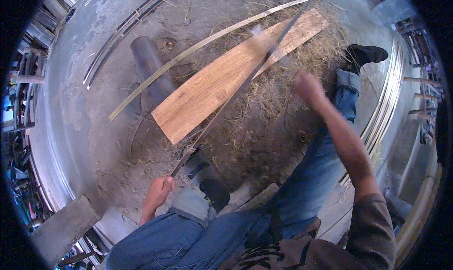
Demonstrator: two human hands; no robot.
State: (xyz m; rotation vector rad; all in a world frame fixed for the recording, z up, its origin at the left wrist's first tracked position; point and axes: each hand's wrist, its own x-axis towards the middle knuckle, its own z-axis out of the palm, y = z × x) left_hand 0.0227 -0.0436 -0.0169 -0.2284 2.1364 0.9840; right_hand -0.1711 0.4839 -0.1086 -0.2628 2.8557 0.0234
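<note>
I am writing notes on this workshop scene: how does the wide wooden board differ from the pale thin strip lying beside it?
The wooden board is wide, flat and orange-brown with visible grain; the pale strip is very narrow and yellowish. The board looks straight, while the strip bows in a long curve. The strip also reaches farther than the board. Both lie on the concrete floor among dry shavings.
</note>
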